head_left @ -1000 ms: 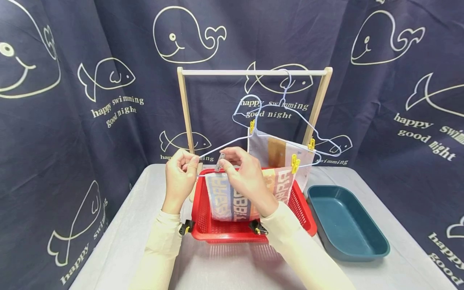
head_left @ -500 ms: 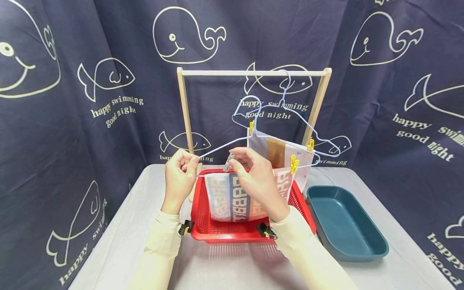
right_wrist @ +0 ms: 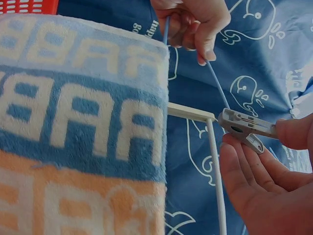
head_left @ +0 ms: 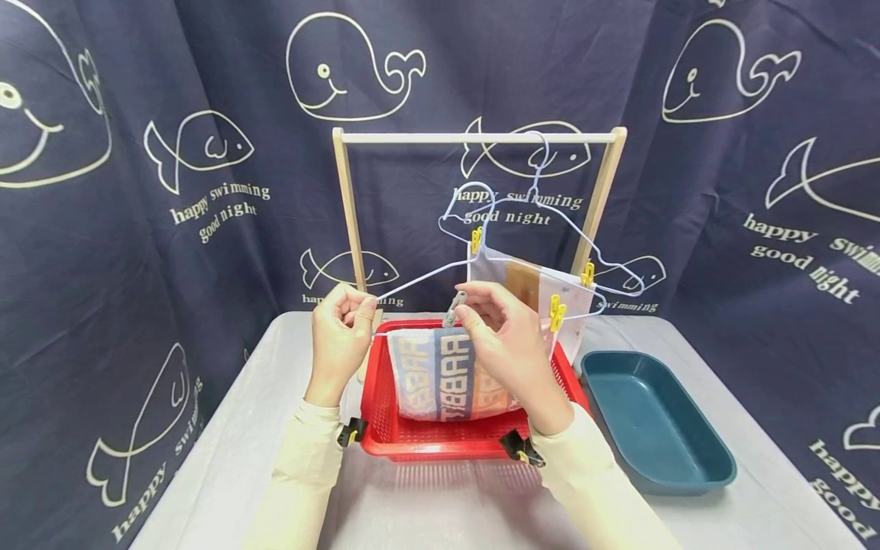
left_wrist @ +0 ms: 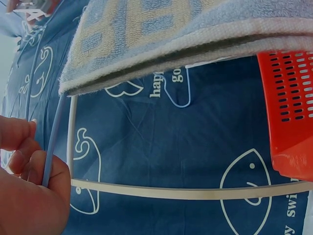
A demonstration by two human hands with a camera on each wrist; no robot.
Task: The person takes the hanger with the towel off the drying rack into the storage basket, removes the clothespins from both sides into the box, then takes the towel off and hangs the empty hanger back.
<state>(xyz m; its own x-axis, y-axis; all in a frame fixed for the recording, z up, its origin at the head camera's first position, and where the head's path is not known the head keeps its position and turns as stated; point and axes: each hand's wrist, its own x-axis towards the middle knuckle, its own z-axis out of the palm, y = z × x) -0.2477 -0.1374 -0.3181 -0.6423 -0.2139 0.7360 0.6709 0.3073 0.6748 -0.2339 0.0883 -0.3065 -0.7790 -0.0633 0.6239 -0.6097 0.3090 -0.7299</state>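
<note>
My left hand (head_left: 341,340) grips the left end of a light-blue clothes hanger (head_left: 428,273). Over the hanger's bottom bar hangs a striped towel (head_left: 421,378) with woven letters, low over the red basket. A yellow clothespin (head_left: 558,317) sits at the towel's right end. Between thumb and fingers, my right hand (head_left: 514,347) pinches a grey clothespin (head_left: 454,308) just above the towel's top edge. In the right wrist view the grey clothespin (right_wrist: 244,126) points toward the hanger's wire, apart from the towel. The left wrist view shows the hanger bar (left_wrist: 54,132) running through my left fingers.
A red basket (head_left: 440,449) stands below the towel, black clips (head_left: 354,431) near its front rim. Behind it rises a wooden rack (head_left: 474,138), where another hanger (head_left: 540,172) carries a pinned cloth (head_left: 522,284). To the right lies a dark teal tub (head_left: 660,416).
My right hand has moved steadily right along the towel's top edge, carrying the grey clothespin. The left hand keeps its hold on the hanger in nearly the same place.
</note>
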